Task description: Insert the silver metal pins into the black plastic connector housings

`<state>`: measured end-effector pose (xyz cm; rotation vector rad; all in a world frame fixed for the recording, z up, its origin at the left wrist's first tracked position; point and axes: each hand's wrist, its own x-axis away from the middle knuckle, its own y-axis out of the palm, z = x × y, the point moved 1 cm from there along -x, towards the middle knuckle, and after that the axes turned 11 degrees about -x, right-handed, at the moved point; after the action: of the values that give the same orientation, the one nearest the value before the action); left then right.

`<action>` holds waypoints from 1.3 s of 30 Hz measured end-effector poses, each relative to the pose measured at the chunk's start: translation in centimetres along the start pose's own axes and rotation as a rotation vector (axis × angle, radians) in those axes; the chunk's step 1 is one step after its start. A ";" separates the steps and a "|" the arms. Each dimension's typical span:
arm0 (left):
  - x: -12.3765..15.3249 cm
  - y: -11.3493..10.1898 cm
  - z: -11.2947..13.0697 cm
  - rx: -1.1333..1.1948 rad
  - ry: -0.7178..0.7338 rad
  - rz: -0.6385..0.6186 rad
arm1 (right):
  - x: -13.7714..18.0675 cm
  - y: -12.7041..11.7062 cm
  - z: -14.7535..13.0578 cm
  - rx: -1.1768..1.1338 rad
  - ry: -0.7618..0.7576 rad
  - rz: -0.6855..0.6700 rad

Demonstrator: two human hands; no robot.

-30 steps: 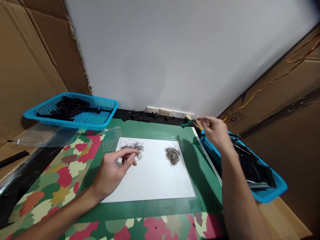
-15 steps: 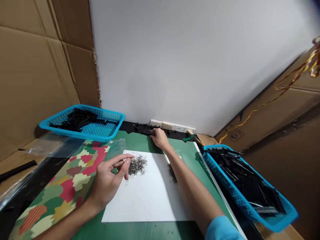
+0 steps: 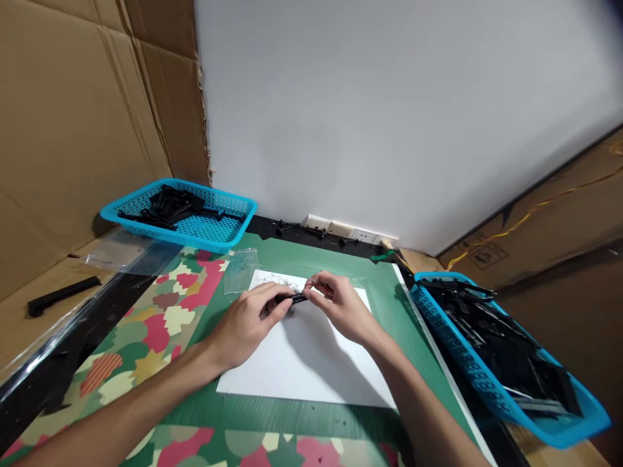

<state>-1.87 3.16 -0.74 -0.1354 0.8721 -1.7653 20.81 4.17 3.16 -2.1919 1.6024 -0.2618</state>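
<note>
Above a white sheet of paper (image 3: pixel 292 370), my left hand (image 3: pixel 250 324) is closed around a slim black piece (image 3: pixel 298 298). My right hand (image 3: pixel 343 308) pinches at the right end of that same piece, its fingertips close together. Whether those fingertips also hold something small cannot be made out. Behind the hands, small thin metal bits (image 3: pixel 280 279) lie heaped on the paper, partly hidden by the fingers.
A blue basket (image 3: pixel 204 244) with black parts stands at the back left. Another blue basket (image 3: pixel 579 431), heaped with black strips, is on the right. Small black pieces (image 3: pixel 287 226) lie along the wall by a white power strip (image 3: pixel 367 236). A clear bag (image 3: pixel 239 272) lies near the paper.
My right hand has come back from the small black pieces by the wall to my left hand. A black piece is now held between both hands. The view has shifted slightly.
</note>
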 end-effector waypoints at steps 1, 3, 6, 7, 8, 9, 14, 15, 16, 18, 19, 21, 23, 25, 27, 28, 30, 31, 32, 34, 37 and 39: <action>0.1 0.0 0.0 0.000 0.022 -0.003 | 0.4 0.3 0.2 -0.055 0.008 0.024; 0.2 -0.2 0.0 0.012 0.016 0.059 | 0.7 0.5 0.7 -0.129 0.005 0.091; 0.2 -0.5 -0.3 0.076 -0.078 0.200 | 0.8 0.3 1.7 -0.086 0.001 0.192; 0.2 -0.5 -0.3 0.110 -0.104 0.246 | 0.9 0.2 2.0 -0.039 0.005 0.191; 0.2 -0.4 -0.3 0.146 -0.117 0.283 | 0.9 0.3 2.3 0.014 0.007 0.166; 0.2 -0.3 -0.3 0.178 -0.120 0.307 | 0.9 0.4 2.5 0.068 0.004 0.124; 0.4 0.4 0.1 0.273 -0.117 0.311 | 0.6 1.5 2.9 0.258 -0.065 -0.036; 0.5 0.4 0.2 0.280 -0.115 0.304 | 0.6 1.7 3.0 0.266 -0.067 -0.049; 0.5 0.4 0.3 0.284 -0.113 0.302 | 0.5 1.8 3.1 0.268 -0.064 -0.058; 0.5 0.3 0.3 0.292 -0.112 0.302 | 0.4 2.0 3.3 0.262 -0.056 -0.073; 0.5 0.2 0.3 0.297 -0.113 0.304 | 0.4 2.1 3.3 0.259 -0.055 -0.080; 0.5 0.2 0.3 0.308 -0.116 0.290 | 0.5 2.4 3.4 0.263 -0.057 -0.098; 0.4 0.2 0.3 0.307 -0.120 0.265 | 0.7 2.5 3.3 0.277 -0.056 -0.098; 0.4 0.2 0.3 0.295 -0.123 0.245 | 1.0 2.4 3.0 0.281 -0.050 -0.085; 0.5 0.3 0.3 0.285 -0.127 0.236 | 1.1 2.0 2.7 0.246 -0.056 -0.065; 0.5 0.3 0.4 0.282 -0.129 0.234 | 1.2 1.8 2.5 0.220 -0.061 -0.054; 0.5 0.4 0.4 0.278 -0.131 0.231 | 1.2 1.4 2.3 0.180 -0.066 -0.035; 0.5 0.4 0.4 0.276 -0.130 0.231 | 1.2 1.3 2.3 0.173 -0.063 -0.031; 0.5 0.4 0.4 0.271 -0.129 0.233 | 1.1 1.3 2.3 0.178 -0.057 -0.032; 0.5 0.4 0.4 0.258 -0.130 0.235 | 1.0 1.5 2.6 0.205 -0.044 -0.041; 0.5 0.4 0.3 0.242 -0.133 0.235 | 0.9 2.0 3.1 0.222 -0.020 -0.039; 0.5 0.3 0.3 0.237 -0.128 0.217 | 0.8 2.4 3.3 0.208 -0.009 -0.032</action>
<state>-1.68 2.53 -0.94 0.0024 0.5585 -1.6228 20.26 3.51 -0.87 -2.0580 1.4649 -0.4084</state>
